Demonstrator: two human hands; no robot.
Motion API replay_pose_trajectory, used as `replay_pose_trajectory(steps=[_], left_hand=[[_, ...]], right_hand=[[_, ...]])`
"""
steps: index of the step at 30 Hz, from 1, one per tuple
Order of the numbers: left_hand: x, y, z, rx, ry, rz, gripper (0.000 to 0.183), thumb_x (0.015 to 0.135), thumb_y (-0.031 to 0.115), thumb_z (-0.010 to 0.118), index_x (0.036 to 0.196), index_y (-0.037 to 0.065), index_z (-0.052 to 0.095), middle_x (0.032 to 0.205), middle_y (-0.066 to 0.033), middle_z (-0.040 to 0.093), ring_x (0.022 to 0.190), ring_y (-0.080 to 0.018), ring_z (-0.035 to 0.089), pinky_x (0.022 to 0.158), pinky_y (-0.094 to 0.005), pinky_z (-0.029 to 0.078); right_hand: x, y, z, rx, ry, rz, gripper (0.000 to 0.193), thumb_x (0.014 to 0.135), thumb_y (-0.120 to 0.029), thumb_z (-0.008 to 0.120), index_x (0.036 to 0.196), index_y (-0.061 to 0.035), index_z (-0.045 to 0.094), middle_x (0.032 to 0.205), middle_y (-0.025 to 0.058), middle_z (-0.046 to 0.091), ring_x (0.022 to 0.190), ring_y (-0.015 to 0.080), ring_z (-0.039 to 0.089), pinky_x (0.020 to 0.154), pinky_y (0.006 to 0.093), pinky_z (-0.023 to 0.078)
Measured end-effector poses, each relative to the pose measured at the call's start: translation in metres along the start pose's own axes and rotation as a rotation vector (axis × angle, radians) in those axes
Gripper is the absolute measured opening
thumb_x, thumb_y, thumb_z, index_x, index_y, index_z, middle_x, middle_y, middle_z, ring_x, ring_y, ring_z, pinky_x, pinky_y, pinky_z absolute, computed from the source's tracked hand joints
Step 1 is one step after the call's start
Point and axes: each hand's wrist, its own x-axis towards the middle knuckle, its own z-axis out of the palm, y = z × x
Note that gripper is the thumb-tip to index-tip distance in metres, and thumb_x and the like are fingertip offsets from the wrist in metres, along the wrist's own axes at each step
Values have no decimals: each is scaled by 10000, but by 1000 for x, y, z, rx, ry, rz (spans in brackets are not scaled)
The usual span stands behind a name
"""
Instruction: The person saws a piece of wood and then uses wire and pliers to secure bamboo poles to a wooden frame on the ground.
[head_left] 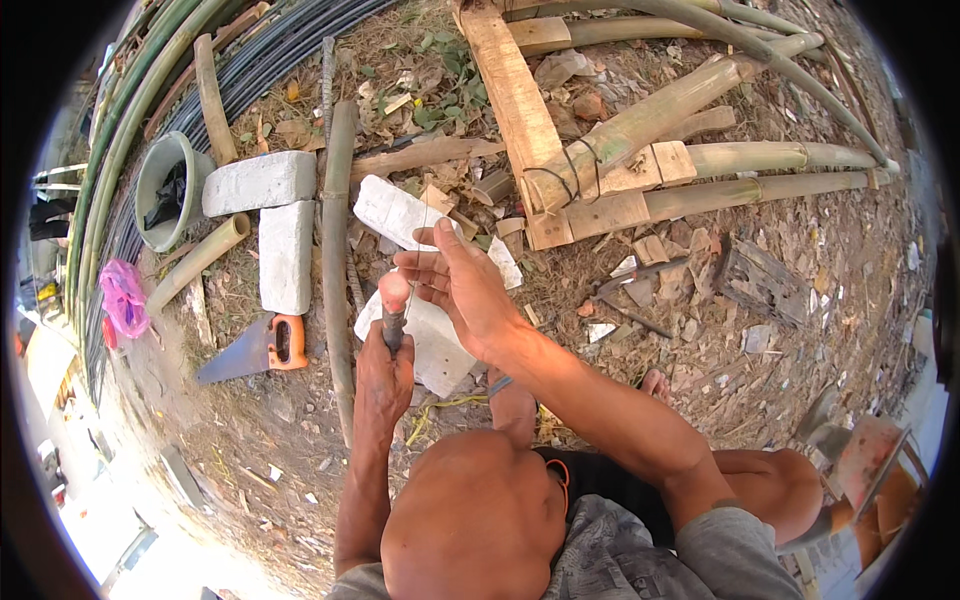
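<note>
Reddish-ended tool [394,290]: one, in your left hand [382,375], fingers wrapped round its dark handle.
Right hand [464,290]: one, raised beside the tool; I cannot tell whether you pinch the thin rod [409,303].
White blocks [286,257]: four, two near your hands, two left of the pole [337,250].
Orange-handled saw [240,352]: one, lying left of your left hand.

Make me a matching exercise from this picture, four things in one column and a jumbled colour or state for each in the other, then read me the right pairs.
Column one:
1. Saw
2. Bucket
3. Bag
4. Left hand

Column two:
A. Bright pink
B. Closed around a tool
C. Has an orange handle
D. Has something black inside

Pairs: 1-C, 2-D, 3-A, 4-B.
</note>
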Motion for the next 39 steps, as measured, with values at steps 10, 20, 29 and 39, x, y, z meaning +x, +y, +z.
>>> replay_pose_trajectory(steps=[10,20,29,39], left_hand=[[-30,-41,-11,8,405,-132,331,1035,133,602,1278,-86,552,1172,-289,598,1168,-483,554,1034,-548,430],[16,-50,-24,436,703,-76,626,1077,288,593,1535,-103,422,1441,-280,562,1341,-398,551,1116,-465,435],[90,79,-41,-1541,-84,-365,641,1085,581,501,1414,36,584,918,-57,750,790,-212,720,807,-372,583],[103,-54,-117,-1791,201,-336,280,1157,335,454,1226,94,579,669,63,342,474,-48,299,406,-235,263]], right_hand=[[-61,-141,-37,38,128,-260,298,1154,-366,481,1021,-110,552,626,-93,292,496,28,271,426,222,250],[-142,-244,-39,-818,511,-803,320,1128,-282,561,1327,-60,678,700,-89,476,564,-12,313,480,215,245],[-111,-79,-20,-1690,-269,-225,194,1033,-227,631,1170,-157,750,808,191,739,728,379,739,638,513,546],[-188,-171,-150,-2325,-337,-550,137,810,-187,716,697,-111,734,831,129,696,740,254,695,734,433,470]])
